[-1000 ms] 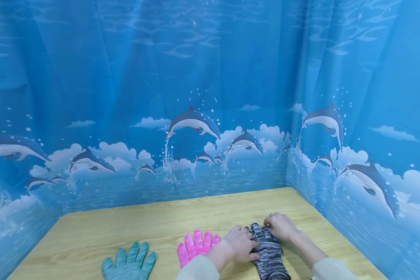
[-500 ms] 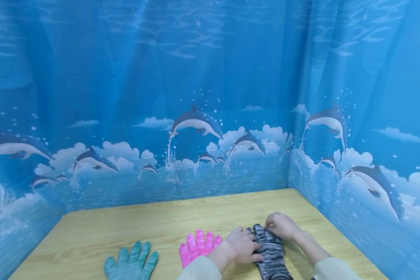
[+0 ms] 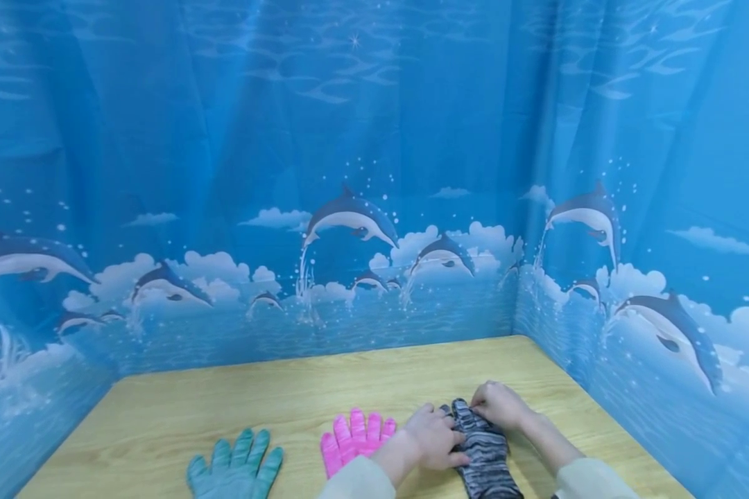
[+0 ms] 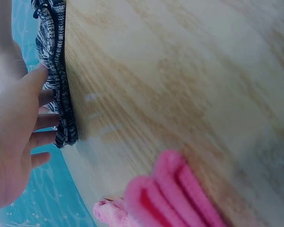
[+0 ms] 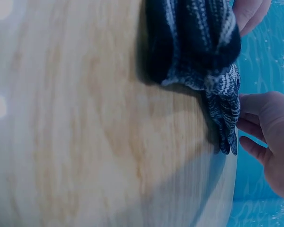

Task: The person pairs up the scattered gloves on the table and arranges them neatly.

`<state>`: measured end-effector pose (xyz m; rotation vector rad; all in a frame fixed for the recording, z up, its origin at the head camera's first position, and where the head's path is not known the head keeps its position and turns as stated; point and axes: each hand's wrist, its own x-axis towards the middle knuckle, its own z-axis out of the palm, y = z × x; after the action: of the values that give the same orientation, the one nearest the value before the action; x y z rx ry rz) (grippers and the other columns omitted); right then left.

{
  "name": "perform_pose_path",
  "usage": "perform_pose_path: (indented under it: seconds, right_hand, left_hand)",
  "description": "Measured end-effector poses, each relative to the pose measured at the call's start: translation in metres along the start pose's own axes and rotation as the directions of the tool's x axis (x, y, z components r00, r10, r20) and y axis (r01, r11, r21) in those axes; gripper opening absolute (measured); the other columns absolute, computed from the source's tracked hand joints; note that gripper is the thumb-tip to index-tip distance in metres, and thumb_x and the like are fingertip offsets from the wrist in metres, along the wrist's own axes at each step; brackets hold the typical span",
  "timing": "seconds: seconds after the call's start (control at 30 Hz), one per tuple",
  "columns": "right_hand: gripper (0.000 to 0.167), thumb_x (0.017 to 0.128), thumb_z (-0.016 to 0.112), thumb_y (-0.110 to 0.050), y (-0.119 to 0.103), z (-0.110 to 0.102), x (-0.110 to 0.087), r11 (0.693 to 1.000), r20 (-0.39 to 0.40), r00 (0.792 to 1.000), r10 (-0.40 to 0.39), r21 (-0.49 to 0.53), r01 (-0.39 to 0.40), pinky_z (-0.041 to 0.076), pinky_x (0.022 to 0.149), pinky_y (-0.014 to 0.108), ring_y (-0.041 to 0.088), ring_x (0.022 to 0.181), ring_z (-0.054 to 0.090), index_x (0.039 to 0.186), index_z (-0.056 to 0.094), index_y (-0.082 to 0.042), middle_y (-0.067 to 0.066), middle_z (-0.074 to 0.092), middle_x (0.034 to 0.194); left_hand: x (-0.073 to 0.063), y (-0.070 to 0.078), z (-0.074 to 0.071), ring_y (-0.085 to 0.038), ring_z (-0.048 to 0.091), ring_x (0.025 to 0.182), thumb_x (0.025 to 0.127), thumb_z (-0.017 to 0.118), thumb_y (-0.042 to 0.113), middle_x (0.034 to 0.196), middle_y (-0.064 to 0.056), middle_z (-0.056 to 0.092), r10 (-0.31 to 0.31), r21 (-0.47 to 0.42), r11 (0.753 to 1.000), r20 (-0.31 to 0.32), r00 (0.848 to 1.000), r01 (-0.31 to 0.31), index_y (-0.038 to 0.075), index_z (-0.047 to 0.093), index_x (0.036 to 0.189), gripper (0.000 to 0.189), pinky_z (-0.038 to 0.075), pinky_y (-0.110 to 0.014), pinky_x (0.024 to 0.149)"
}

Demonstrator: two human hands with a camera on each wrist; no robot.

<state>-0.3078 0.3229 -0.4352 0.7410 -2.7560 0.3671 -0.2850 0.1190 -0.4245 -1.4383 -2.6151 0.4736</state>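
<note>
A black-and-grey striped knit glove lies at the table's right, its fingers toward the far edge. My left hand rests along its left side with the fingers fairly straight. In the left wrist view those fingers touch the folded knit edge. At the far right of the glove, my right hand pinches a glove finger between thumb and fingertips. The right wrist view has the right hand at the glove's finger end, with the cuff nearer the camera.
A pink glove lies just left of my left forearm, partly hidden by the sleeve. Farther left is a teal glove, cut off by the frame. The wooden table meets a blue dolphin-print curtain at its back and sides.
The head view has shifted slightly. My right fingers have drawn in a little at the striped glove's far right finger, while my left hand stays on its left side.
</note>
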Motion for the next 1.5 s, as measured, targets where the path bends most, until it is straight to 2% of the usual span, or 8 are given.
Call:
perform_pose_path:
  seconds: [0.33, 0.6, 0.9, 1.0, 1.13, 1.2, 1.37, 1.5]
  right_hand:
    - [0.011, 0.073, 0.072, -0.006, 0.004, 0.002, -0.002, 0.99, -0.06, 0.988, 0.14, 0.014, -0.14, 0.044, 0.057, 0.028, 0.009, 0.061, 0.053, 0.068, 0.064, -0.013, -0.009, 0.058, 0.065]
    - [0.013, 0.073, 0.071, -0.011, 0.007, 0.003, -0.002, 0.986, -0.019, 0.988, 0.154, 0.069, -0.152, 0.04, 0.055, 0.026, 0.004, 0.059, 0.047, 0.066, 0.061, -0.016, -0.013, 0.053, 0.063]
    - [0.007, 0.075, 0.07, -0.011, 0.006, 0.0, -0.001, 0.977, 0.028, 0.985, 0.171, 0.124, -0.174, 0.043, 0.055, 0.025, 0.007, 0.059, 0.054, 0.069, 0.068, -0.012, -0.007, 0.061, 0.065]
    - [0.008, 0.074, 0.071, -0.008, 0.004, -0.001, -0.001, 0.96, 0.011, 0.972, 0.234, 0.156, -0.233, 0.044, 0.056, 0.026, 0.009, 0.059, 0.054, 0.068, 0.068, -0.012, -0.006, 0.062, 0.065]
    - [0.012, 0.073, 0.072, -0.006, 0.002, 0.001, 0.0, 0.933, -0.041, 0.944, 0.326, 0.175, -0.315, 0.044, 0.057, 0.029, 0.009, 0.06, 0.053, 0.066, 0.066, -0.012, -0.006, 0.06, 0.064]
    - [0.014, 0.072, 0.073, -0.005, 0.002, 0.002, 0.001, 0.927, -0.06, 0.936, 0.347, 0.174, -0.333, 0.044, 0.058, 0.03, 0.01, 0.06, 0.052, 0.065, 0.064, -0.013, -0.006, 0.059, 0.064]
    - [0.02, 0.073, 0.072, -0.002, 0.002, 0.008, 0.003, 0.923, -0.062, 0.93, 0.363, 0.164, -0.349, 0.042, 0.058, 0.03, 0.011, 0.06, 0.049, 0.064, 0.059, -0.014, -0.006, 0.055, 0.063]
    - [0.021, 0.072, 0.071, -0.001, 0.002, 0.011, 0.003, 0.932, -0.07, 0.935, 0.347, 0.138, -0.335, 0.041, 0.057, 0.03, 0.011, 0.059, 0.048, 0.063, 0.057, -0.013, -0.006, 0.053, 0.062]
  left_hand:
    - [0.0, -0.001, 0.0, -0.007, 0.044, 0.12, 0.091, 0.033, 0.061, 0.128, 0.015, 0.051, 0.001, -0.013, 1.0, -0.001, 1.0, -0.001, 0.039, 0.052, 0.128, 0.047, 0.034, -0.03, 0.097]
    - [0.001, -0.001, 0.0, -0.007, 0.042, 0.121, 0.09, 0.033, 0.062, 0.13, 0.015, 0.05, -0.003, -0.027, 1.0, 0.009, 1.0, 0.004, 0.04, 0.051, 0.129, 0.047, 0.033, -0.031, 0.097]
    - [0.002, 0.0, 0.001, -0.007, 0.042, 0.122, 0.09, 0.032, 0.063, 0.131, 0.016, 0.049, -0.01, -0.017, 1.0, 0.026, 1.0, 0.011, 0.042, 0.048, 0.13, 0.048, 0.033, -0.03, 0.097]
    - [0.001, 0.0, 0.001, -0.006, 0.043, 0.121, 0.09, 0.032, 0.063, 0.13, 0.016, 0.049, -0.005, -0.009, 1.0, 0.027, 1.0, 0.005, 0.042, 0.049, 0.13, 0.048, 0.034, -0.03, 0.097]
    - [0.001, 0.0, 0.0, -0.007, 0.043, 0.119, 0.09, 0.033, 0.063, 0.128, 0.016, 0.05, -0.006, -0.003, 1.0, 0.019, 1.0, 0.006, 0.042, 0.05, 0.129, 0.047, 0.034, -0.03, 0.097]
    - [0.001, 0.0, 0.0, -0.007, 0.044, 0.119, 0.09, 0.034, 0.063, 0.127, 0.016, 0.051, -0.01, -0.002, 1.0, 0.013, 1.0, 0.01, 0.042, 0.051, 0.128, 0.047, 0.034, -0.03, 0.097]
    - [0.001, 0.001, -0.001, -0.007, 0.044, 0.119, 0.09, 0.034, 0.063, 0.127, 0.016, 0.051, -0.018, 0.004, 1.0, 0.012, 1.0, 0.018, 0.043, 0.051, 0.127, 0.046, 0.034, -0.031, 0.098]
    - [0.002, 0.0, -0.001, -0.007, 0.043, 0.12, 0.09, 0.034, 0.063, 0.128, 0.016, 0.051, -0.019, 0.007, 1.0, 0.014, 1.0, 0.019, 0.043, 0.051, 0.128, 0.046, 0.033, -0.031, 0.098]
